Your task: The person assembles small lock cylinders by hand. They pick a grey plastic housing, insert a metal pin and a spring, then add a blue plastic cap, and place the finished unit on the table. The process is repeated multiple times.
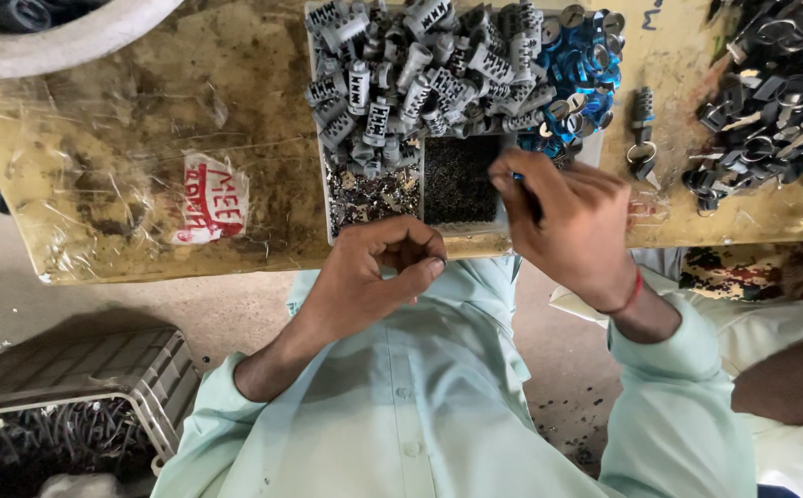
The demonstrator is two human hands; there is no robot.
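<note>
While the left hand (365,277) pinches narrowly near the tray (328,217), the right hand (572,226) grips a blue-tipped tool (518,176) over dark pins (459,180).

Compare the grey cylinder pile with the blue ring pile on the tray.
The grey cylinder pile is dull metal, long notched barrels; the blue ring pile is bright blue, short round pieces. The grey pile spreads over most of the tray; the blue pile is smaller and sits at its right end, just above the right hand. Both are loose heaps lying every which way on the same tray, and neither hand touches them.
</note>
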